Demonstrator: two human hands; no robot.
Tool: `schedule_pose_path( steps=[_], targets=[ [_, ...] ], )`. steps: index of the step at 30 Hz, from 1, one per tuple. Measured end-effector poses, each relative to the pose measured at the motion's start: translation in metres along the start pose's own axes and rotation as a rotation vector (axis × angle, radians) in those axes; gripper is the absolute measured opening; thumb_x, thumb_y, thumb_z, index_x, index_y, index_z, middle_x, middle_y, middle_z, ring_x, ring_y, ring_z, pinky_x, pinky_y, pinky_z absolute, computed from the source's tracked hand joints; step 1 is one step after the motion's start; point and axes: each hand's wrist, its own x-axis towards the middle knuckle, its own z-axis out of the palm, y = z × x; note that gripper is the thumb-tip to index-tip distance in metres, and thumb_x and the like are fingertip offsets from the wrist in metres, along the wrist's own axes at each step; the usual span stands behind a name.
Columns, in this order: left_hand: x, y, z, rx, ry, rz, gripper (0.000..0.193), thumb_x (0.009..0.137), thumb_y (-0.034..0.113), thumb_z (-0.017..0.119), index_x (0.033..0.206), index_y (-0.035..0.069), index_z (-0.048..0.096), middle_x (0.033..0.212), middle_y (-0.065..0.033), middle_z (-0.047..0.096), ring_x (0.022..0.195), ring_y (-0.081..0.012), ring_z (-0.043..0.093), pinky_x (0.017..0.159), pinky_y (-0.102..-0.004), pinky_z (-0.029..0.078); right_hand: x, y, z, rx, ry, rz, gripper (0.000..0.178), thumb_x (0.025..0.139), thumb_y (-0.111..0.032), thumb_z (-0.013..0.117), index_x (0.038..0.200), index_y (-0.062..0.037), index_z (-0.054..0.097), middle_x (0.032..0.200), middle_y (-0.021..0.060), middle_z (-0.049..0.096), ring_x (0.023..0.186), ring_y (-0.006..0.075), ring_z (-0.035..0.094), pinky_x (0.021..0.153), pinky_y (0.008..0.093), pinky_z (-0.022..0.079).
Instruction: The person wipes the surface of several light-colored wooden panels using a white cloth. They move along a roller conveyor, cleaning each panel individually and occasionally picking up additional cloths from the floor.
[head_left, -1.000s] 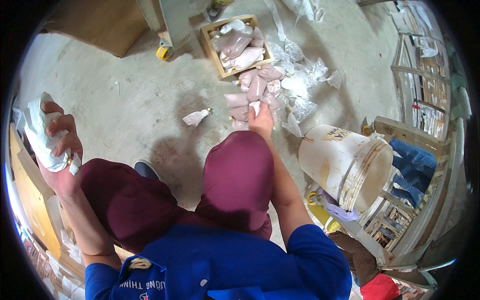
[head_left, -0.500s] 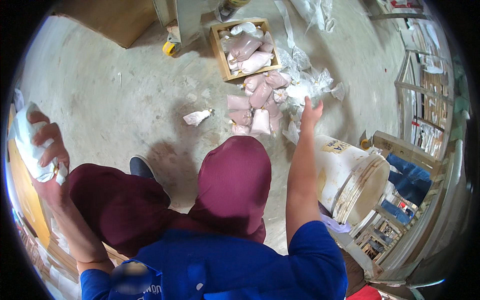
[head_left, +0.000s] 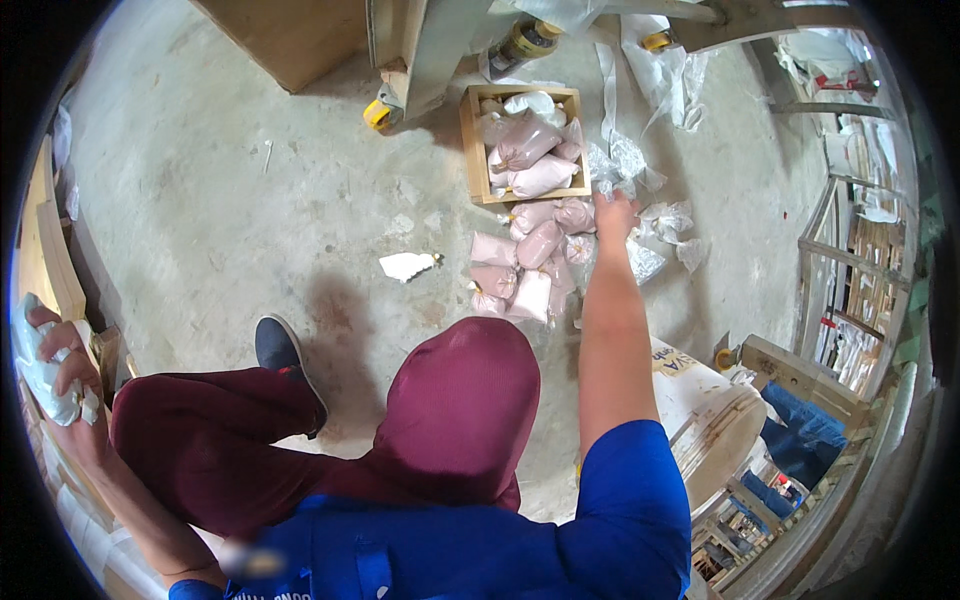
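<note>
Clear plastic bags (head_left: 628, 165) beside the wooden box (head_left: 470, 150): my right hand (head_left: 615, 212) is reaching there, fingers' state unclear; my left hand (head_left: 55, 350) is gripping a white bag (head_left: 40, 375). Next, I judge, calls for pinching one bag.

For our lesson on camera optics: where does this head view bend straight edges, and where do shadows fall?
Head view: straight edges of the wooden racks bow near the black circular rim; the person's soft shadow lies on the concrete floor beside the shoe; the right hand looks sharp.

right hand (head_left: 614, 212) outstretched, left hand (head_left: 62, 362) clenched
</note>
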Motion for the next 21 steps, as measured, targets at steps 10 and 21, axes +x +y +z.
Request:
schedule_pose_path(
  steps=[10, 21],
  targets=[
    [0.052, -0.030, 0.002, 0.105, -0.174, -0.143, 0.037, 0.097, 0.029, 0.038, 0.124, 0.004, 0.039, 0.087, -0.0071, 0.041, 0.071, -0.0139, 0.040, 0.059, -0.0259, 0.035, -0.112, 0.067, -0.104, 0.691, 0.469, 0.157, 0.050, 0.074, -0.011, 0.069, 0.117, 0.0065, 0.051, 0.111, 0.0164, 0.057, 0.101, 0.0250, 0.055, 0.090, 0.0373, 0.044],
    [0.116, -0.087, 0.007, 0.084, -0.339, -0.385, 0.037, 0.097, 0.022, 0.036, 0.129, 0.004, 0.037, 0.115, -0.0078, 0.049, 0.082, -0.0192, 0.046, 0.057, -0.0288, 0.039, -0.330, 0.183, -0.353, -0.354, 1.037, 0.166, 0.052, 0.078, -0.020, 0.073, 0.119, 0.0021, 0.050, 0.116, 0.0233, 0.056, 0.101, 0.0364, 0.056, 0.092, 0.0422, 0.043]
  ],
)
